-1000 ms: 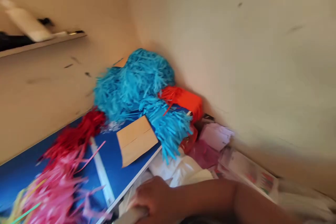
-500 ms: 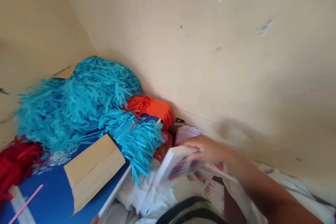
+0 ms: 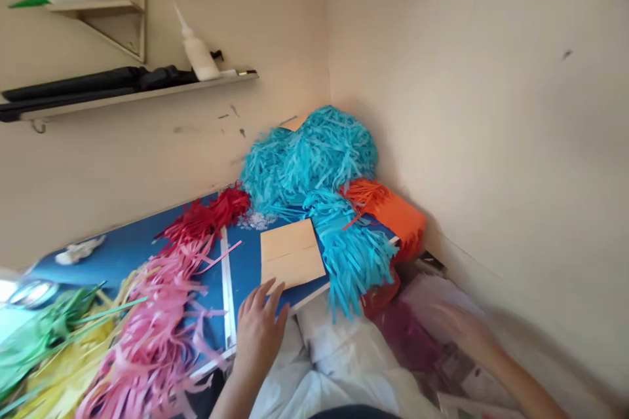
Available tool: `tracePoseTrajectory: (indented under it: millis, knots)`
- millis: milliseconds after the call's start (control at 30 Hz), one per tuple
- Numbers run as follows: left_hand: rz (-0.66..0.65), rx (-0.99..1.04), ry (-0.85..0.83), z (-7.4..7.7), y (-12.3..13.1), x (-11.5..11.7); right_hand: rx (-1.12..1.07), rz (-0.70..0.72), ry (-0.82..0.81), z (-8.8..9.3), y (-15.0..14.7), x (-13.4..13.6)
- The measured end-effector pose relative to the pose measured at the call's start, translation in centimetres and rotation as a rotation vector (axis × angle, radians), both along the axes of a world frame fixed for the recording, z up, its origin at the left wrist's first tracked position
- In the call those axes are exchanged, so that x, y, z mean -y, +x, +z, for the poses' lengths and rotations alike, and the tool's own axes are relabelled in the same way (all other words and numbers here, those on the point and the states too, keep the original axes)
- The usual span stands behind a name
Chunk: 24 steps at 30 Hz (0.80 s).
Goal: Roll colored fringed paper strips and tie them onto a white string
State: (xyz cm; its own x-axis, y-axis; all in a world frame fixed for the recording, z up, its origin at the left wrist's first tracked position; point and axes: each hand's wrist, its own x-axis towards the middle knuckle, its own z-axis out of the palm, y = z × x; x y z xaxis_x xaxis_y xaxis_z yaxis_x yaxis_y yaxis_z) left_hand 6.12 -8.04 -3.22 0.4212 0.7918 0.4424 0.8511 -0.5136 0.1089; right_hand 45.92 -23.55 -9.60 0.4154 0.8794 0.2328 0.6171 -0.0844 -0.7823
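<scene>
My left hand is over the front edge of the blue table, fingers apart and holding nothing. Its fingertips are close to a tan cardboard piece with a crease across it; whether they touch it I cannot tell. To the right of the table my right hand reaches low, smeared by motion. A pale lilac paper-like stack and a magenta sheet lie about it. Whether its fingers grip anything is unclear. Turquoise fringed paper hangs over the table edge between the hands.
A big turquoise fringe heap fills the corner, beside orange fringed paper. Red, pink, yellow and green fringes lie leftward. A white bottle stands on the wall shelf.
The view has swung left, bringing in the shelf and more fringes. My right hand no longer holds the white block with coloured pictures. My left hand has come fully into view.
</scene>
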Motion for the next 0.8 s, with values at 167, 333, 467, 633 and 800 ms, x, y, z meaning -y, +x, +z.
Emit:
tracePoseTrajectory:
  millis: [167,333,467,633,800]
  knots:
    - [-0.052,-0.059,0.073,0.1,0.3,-3.4,-0.254,0.263,-0.016,2.8,-7.8,-6.1]
    - [-0.114,0.04,0.256,-0.3,-1.6,1.7,-1.0,0.469,-0.255,6.0,-15.7,-9.9]
    - [-0.24,0.041,0.252,-2.0,-2.7,6.4,-1.171,0.465,-0.177,6.1,-18.8,-11.6]
    - [-0.09,0.587,-0.079,-4.0,-3.2,7.3,-0.93,0.546,-0.086,6.2,-18.0,-9.7]
    - [0.183,1.12,-0.699,-2.6,-4.2,6.4,-0.518,0.802,-0.053,7.3,-14.9,-5.1]
